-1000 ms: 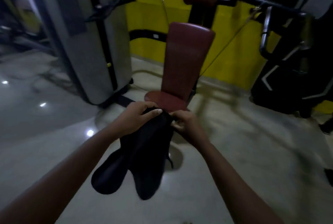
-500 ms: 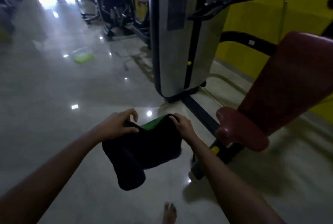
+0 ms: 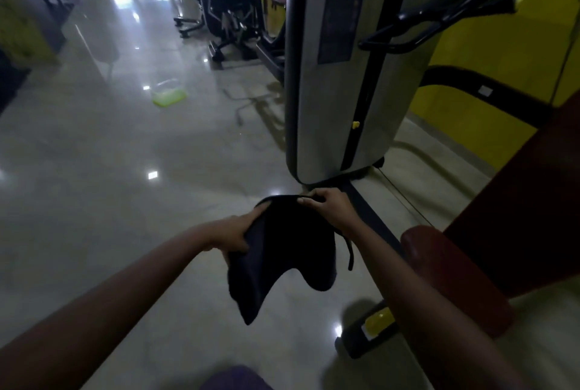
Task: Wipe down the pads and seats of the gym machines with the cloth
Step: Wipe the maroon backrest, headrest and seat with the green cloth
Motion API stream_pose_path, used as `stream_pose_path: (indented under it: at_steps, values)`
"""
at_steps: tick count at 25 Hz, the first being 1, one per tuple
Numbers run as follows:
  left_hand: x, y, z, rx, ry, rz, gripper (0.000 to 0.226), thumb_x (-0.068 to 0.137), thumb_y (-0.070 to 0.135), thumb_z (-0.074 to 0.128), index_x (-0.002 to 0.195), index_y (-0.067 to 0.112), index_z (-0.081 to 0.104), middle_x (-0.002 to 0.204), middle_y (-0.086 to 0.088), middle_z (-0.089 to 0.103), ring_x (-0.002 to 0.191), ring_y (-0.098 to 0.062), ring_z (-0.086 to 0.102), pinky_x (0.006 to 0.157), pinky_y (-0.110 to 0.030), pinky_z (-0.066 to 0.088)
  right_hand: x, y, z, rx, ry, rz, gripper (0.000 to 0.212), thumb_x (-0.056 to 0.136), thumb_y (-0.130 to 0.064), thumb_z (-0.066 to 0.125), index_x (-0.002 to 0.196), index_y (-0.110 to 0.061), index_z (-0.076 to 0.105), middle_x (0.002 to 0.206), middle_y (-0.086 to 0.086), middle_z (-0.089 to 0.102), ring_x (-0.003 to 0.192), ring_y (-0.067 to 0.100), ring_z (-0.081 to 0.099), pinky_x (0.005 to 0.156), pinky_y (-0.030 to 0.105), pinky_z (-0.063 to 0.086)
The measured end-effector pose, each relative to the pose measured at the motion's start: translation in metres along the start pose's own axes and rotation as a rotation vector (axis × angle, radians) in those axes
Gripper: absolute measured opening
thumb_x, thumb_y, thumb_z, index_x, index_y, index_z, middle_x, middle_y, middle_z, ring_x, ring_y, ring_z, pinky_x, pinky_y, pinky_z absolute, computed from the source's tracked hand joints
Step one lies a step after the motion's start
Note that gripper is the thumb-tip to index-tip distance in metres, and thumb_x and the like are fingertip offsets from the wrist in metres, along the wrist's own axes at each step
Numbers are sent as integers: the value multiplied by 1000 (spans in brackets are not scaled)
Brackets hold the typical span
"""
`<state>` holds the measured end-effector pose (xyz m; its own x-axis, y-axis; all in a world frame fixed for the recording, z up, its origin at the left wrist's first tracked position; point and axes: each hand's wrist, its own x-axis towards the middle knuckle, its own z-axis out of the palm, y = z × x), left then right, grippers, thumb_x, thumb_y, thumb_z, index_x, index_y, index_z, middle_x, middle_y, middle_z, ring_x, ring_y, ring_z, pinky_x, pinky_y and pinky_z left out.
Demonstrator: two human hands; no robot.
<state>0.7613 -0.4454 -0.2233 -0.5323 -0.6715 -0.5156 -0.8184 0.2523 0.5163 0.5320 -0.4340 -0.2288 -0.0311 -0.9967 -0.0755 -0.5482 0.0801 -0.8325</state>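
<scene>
Cloth: a dark cloth (image 3: 282, 251) hangs in the lower centre of the frame, held up above the floor between both hands; two lobes droop down, and a thin dark strap dangles from its right edge.
Left hand: the left hand (image 3: 238, 232) grips the cloth's left edge, fingers curled around the fabric, thumb lying along the top fold.
Right hand: the right hand (image 3: 329, 204) pinches the cloth's upper right edge, fingers bent over the hem.
Seat: a dark red padded seat (image 3: 452, 276) sits at the lower right of the frame, just right of the right forearm, apart from the cloth.
Back pad: a dark red back pad (image 3: 533, 195) rises at the right edge, above the seat.
Weight housing: a grey weight-stack housing (image 3: 339, 75) stands upright in the upper centre, beyond the hands.
Handle: a black handle (image 3: 439, 22) juts out at the upper right.
Floor: glossy pale floor (image 3: 125, 201) with light reflections; a small yellow-green object (image 3: 169, 96) lies on it at the upper left.
Wall: yellow wall (image 3: 502, 60) at the upper right.
</scene>
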Motion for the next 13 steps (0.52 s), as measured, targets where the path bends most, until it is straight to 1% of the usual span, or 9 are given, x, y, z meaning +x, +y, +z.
stream_pose_path:
  at_steps: [2,3,5,7,8,9,11,12,13]
  values:
    - [17,6,-15,-384,42,21,107,80,-5,60,146,41,-11,151,-4,26,128,-29,43,90,-47,53,15,2,-10,84,31,25,24,82,-22,71,100,-6,71,92,6,71,81,9,63,62,6,46]
    - [26,9,-20,-516,67,30,107,82,-6,61,146,41,-10,154,0,18,132,-28,39,83,-43,56,20,8,-11,82,51,37,25,81,-20,71,101,-5,71,94,7,71,83,9,63,65,8,47]
    - [47,14,-30,-707,116,23,105,84,-5,62,146,43,-8,158,4,7,137,-27,31,73,-35,56,29,25,-4,-7,119,84,23,81,-18,71,100,-5,71,96,8,72,86,11,63,74,17,49]
    - [68,13,-41,-814,175,-6,105,84,-6,62,146,45,-5,158,4,5,137,-27,31,73,-36,54,41,35,10,-14,207,167,20,82,-20,70,97,-8,72,95,10,73,89,16,66,80,26,52]
    - [78,12,-47,-845,197,-28,105,83,-7,62,146,45,-4,159,2,7,134,-28,35,71,-37,53,50,32,13,28,248,189,21,82,-22,70,97,-8,73,95,10,73,89,17,66,78,27,52]
    - [88,11,-55,-879,222,-57,106,83,-9,62,146,45,-5,158,0,9,128,-29,41,68,-38,53,64,22,14,62,284,188,22,83,-22,70,98,-7,73,96,10,73,88,16,66,76,25,51]
    - [106,11,-70,-950,287,-121,107,83,-11,59,147,42,-8,157,-4,14,102,-25,55,65,-39,53,93,-6,12,55,322,140,23,82,-20,70,101,-7,73,98,9,73,91,14,66,81,23,50]
    - [116,11,-79,-980,305,-145,106,85,-12,56,147,41,-12,156,-7,18,87,-21,57,62,-38,54,104,-22,11,26,321,111,23,82,-20,70,102,-7,73,99,9,73,92,14,67,81,20,49]
    - [125,13,-85,-1013,301,-165,104,87,-11,53,146,40,-15,154,-11,24,78,-20,57,61,-38,54,110,-36,12,2,306,82,23,82,-18,69,102,-7,73,98,9,73,92,13,66,79,15,47]
